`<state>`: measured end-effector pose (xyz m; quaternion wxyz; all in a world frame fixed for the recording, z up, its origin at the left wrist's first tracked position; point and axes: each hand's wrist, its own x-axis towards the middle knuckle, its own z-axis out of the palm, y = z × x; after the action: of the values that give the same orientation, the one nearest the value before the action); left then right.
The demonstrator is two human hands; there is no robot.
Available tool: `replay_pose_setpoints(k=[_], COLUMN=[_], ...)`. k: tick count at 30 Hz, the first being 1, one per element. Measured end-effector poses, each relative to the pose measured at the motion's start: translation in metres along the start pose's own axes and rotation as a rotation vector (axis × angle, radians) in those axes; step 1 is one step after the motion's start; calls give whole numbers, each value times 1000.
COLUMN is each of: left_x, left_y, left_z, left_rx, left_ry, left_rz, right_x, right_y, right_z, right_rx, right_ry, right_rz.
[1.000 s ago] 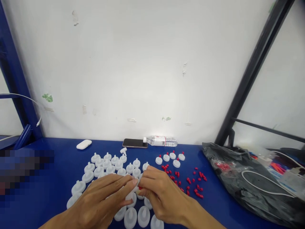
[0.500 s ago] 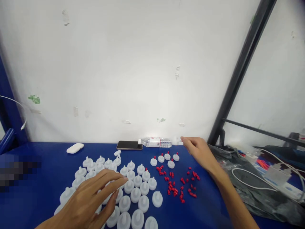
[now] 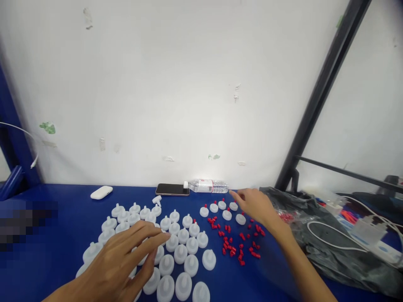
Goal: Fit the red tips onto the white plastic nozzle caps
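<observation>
1. Head view, twelve o'clock toward the wall point(image 3: 151, 92): the left hand point(image 3: 121, 258) lies palm down over the white caps point(image 3: 191, 265), fingers loosely spread, thumb apart from the index finger.
2. The right hand point(image 3: 255, 205) is over at two o'clock from the left, its fingers bent and reaching toward nine. Whether they pinch anything, I cannot tell.
3. The main relation: the white caps run out from the left hand toward three o'clock, while the red pieces point(image 3: 232, 251) sit scattered between six and eight from the right hand, which is the nearer of the two to them. Most caps sit flat, with the long axis of their spouts standing up from the table point(image 3: 72, 218); the red pieces lie every which way.
4. Six red-tipped caps point(image 3: 227, 215) gather at eight to nine o'clock of the right hand, the closest just beside it.
5. A tipped cap point(image 3: 157, 200) lies at one o'clock from the left hand.
6. Farther out, the bottle point(image 3: 206, 186) lies on its side at ten from the right hand, its neck toward nine, by the phone point(image 3: 170, 189). The white case point(image 3: 101, 192) is at eleven from the left hand, the black bag point(image 3: 327, 256) at four from the right.
</observation>
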<state>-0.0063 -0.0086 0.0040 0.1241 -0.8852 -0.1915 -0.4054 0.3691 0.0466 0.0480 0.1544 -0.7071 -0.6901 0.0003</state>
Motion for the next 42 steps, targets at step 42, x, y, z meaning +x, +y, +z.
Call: replay_pose_setpoints(k=[42], left_x=[5], left_y=[7], left_z=[7], left_rx=[-54], left_ry=[-100], left_rz=[-71], right_x=[-56], right_y=[-103], right_z=[32], right_rx=[880], right_ry=[-330], right_rz=[-503])
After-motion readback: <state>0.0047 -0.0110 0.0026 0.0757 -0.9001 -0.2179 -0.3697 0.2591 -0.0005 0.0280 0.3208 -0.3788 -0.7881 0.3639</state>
